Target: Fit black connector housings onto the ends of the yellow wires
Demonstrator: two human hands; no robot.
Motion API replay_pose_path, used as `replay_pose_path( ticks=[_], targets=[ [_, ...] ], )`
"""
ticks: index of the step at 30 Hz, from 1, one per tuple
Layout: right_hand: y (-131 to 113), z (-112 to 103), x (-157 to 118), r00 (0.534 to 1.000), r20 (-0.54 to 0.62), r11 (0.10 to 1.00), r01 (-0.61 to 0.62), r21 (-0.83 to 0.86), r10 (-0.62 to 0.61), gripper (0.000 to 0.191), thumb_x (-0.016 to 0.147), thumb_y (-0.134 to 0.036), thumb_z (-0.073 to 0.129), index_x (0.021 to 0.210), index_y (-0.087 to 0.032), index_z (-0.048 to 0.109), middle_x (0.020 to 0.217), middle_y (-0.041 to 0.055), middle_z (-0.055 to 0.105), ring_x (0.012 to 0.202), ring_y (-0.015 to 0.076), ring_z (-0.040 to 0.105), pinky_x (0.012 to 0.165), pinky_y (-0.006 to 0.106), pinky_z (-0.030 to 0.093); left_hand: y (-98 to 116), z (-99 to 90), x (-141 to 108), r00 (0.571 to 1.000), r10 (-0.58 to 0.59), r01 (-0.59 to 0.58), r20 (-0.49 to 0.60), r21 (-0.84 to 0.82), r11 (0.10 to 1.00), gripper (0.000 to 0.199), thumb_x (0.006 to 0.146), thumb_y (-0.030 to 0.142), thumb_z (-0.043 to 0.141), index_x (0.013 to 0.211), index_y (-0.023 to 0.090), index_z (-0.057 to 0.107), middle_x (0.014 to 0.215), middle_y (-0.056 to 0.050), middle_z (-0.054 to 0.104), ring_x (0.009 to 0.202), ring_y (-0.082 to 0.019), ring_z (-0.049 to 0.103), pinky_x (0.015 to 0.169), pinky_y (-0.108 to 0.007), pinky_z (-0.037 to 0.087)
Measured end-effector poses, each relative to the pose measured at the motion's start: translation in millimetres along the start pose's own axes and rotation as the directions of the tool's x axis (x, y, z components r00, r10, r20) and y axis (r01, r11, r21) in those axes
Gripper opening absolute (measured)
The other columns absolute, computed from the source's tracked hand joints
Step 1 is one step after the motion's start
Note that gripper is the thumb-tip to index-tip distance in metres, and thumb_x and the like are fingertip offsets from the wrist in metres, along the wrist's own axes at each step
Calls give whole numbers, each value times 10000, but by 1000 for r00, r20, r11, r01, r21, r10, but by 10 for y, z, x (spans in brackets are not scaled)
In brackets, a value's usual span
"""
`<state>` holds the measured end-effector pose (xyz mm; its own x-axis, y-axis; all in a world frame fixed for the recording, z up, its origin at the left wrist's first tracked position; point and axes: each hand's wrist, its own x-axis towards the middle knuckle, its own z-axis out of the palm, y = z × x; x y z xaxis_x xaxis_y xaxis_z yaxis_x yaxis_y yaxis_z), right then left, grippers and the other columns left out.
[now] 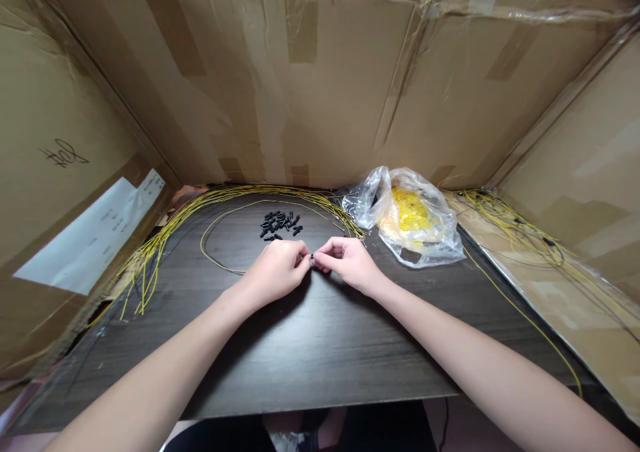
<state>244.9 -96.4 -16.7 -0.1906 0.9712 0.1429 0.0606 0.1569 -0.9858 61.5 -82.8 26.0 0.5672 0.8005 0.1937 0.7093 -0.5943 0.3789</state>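
Note:
Both hands meet over the middle of the dark table, fingertips almost touching. My left hand [280, 265] is closed in a pinch, with a thin yellow wire [220, 265] running into it from the left and looping behind. My right hand [347, 260] is also pinched, around a small black piece [312, 257] at the fingertips; most of it is hidden by the fingers. Just beyond the left hand lies a loose pile of small black connector-like pieces [277, 223].
A bundle of yellow wires [200, 205] arcs along the back and left of the table [300, 345]. Behind my right hand sits a clear plastic bag [425, 245] of small yellow parts [410, 210]. More yellow wires [530, 239] lie at right. Cardboard walls [325, 105] enclose three sides.

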Motion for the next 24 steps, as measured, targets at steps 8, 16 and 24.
replay_pose_path(
  ticks=[8, 16, 24],
  targets=[
    [-6, -7, 3, 1000, -17, 1000, 17, 6, -17, 268, 769, -395, 713, 774, -133, 659, 734, 62, 702, 615, 133, 620, 611, 273, 512, 15, -38, 16, 992, -122, 123, -9, 21, 992, 264, 898, 358, 511, 820, 189, 698, 741, -56, 716, 663, -191, 629, 624, -285, 391],
    [-3, -6, 12, 999, -35, 999, -2, 53, 4, 299, 750, -423, 731, 771, -133, 659, 736, 63, 707, 626, 135, 629, 627, 280, 522, 18, -35, 5, 991, -133, 133, -4, 71, 989, 275, 921, 381, 443, 845, 218, 651, 763, -44, 702, 677, -204, 624, 591, -274, 350],
    [-62, 2, -15, 998, -3, 980, -55, 193, 57, 296, 711, -386, 774, 808, -123, 681, 767, 77, 722, 685, 148, 662, 671, 291, 544, 40, -57, 1, 992, -128, 128, 6, 48, 991, 263, 918, 352, 427, 809, 218, 626, 755, -32, 694, 677, -198, 614, 585, -273, 337]
  ],
)
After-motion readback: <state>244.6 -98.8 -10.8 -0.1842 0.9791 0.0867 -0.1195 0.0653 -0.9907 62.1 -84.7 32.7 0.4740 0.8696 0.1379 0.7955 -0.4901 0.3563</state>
